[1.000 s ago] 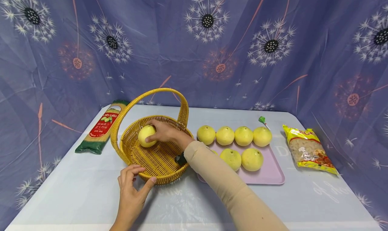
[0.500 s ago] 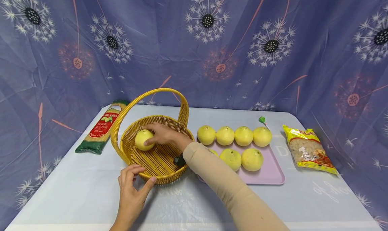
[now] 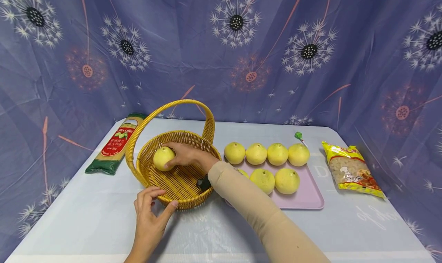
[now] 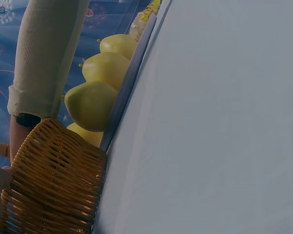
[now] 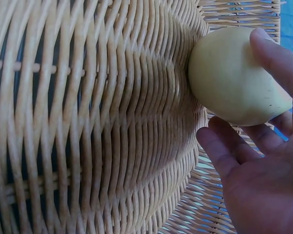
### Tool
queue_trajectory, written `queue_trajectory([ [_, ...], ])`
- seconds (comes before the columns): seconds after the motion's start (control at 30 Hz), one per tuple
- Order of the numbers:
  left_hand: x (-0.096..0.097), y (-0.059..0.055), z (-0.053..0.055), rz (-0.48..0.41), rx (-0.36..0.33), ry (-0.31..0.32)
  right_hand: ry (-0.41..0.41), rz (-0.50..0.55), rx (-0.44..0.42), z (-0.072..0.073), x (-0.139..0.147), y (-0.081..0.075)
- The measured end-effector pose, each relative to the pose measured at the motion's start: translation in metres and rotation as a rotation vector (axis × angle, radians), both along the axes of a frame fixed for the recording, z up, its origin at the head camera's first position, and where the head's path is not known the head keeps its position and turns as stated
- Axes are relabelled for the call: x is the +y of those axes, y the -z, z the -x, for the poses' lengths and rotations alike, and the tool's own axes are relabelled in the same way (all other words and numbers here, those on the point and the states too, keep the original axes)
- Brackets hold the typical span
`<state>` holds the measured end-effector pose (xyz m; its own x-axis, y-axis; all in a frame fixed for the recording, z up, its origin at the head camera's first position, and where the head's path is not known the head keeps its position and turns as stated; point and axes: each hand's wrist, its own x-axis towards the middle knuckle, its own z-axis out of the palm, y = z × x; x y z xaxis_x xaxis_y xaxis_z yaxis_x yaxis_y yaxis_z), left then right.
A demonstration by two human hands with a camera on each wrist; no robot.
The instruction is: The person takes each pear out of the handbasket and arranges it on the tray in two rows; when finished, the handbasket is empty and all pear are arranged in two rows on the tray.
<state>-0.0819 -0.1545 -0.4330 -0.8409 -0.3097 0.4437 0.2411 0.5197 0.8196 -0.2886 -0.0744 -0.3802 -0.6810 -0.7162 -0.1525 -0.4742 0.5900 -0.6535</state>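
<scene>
A yellow-green pomelo (image 3: 164, 158) sits low inside the yellow wicker basket (image 3: 183, 204), near its far left wall. My right hand (image 3: 184, 154) grips it from the right; in the right wrist view the thumb lies over the pomelo (image 5: 234, 78) and the fingers curve under it. My left hand (image 3: 150, 217) holds the near left rim of the basket, fingertips on the rim and thumb against the front. The left wrist view shows the woven wall of the basket (image 4: 58, 170) up close, with only a sliver of that hand at the edge.
Right of the basket, a pink tray (image 3: 310, 190) bears several more pomelos (image 3: 287, 181), partly hidden by my right sleeve. A green lollipop (image 3: 298, 136) lies behind it. A yellow food bag (image 3: 352, 171) is far right, and a spaghetti packet (image 3: 115, 144) lies left of the basket.
The pomelo in my right hand has moved slightly left and down into the basket, then nearly stopped. My left hand has stayed at the rim.
</scene>
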Motion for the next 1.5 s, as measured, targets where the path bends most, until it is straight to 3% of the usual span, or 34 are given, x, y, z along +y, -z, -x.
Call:
queue_trajectory([
  [0.63, 0.001, -0.004, -0.002, -0.003, -0.008, -0.004, -0.056, -0.047, 0.091, 0.0, 0.003, -0.005],
  [0.93, 0.002, -0.006, -0.002, -0.002, -0.031, 0.0, -0.045, 0.004, 0.094, 0.0, 0.003, -0.008],
  [1.3, 0.001, -0.005, -0.003, -0.002, -0.025, -0.004, -0.005, 0.137, 0.03, -0.004, 0.007, -0.026],
  [1.5, 0.001, -0.005, -0.004, 0.001, -0.021, -0.008, -0.04, 0.209, 0.029, -0.004, 0.011, -0.033],
])
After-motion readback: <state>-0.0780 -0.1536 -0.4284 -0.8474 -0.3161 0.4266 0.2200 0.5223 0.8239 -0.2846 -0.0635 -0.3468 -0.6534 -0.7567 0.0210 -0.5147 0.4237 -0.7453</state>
